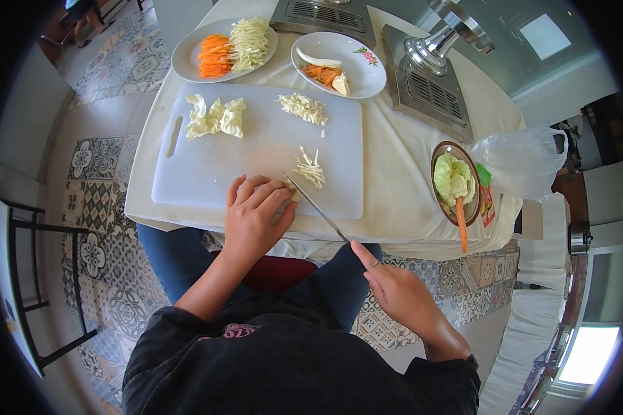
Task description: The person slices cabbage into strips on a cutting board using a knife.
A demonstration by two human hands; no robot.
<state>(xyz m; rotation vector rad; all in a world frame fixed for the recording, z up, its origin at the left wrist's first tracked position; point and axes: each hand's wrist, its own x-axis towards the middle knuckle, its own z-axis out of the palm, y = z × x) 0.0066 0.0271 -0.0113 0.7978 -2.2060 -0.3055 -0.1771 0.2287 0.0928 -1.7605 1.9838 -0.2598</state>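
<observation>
My right hand (393,285) is closed round the handle of a knife (320,209), its index finger stretched along the top. The blade slants up and left to my left hand (257,207), whose curled fingers press a small piece of cabbage (295,194) onto the white cutting board (214,169). Most of that piece is hidden under the fingers. Just beyond the blade lie thin cabbage strips (310,168). Farther back on the board are a heap of shredded cabbage (302,108) and some cabbage leaf pieces (217,117).
Behind the board stand a plate (185,61) of shredded carrot and cabbage and a flowered plate (356,86) with scraps. A brown-rimmed bowl (437,187) holds cabbage and a carrot (462,228). Nearby are a plastic bag (522,162) and a metal stove (432,97).
</observation>
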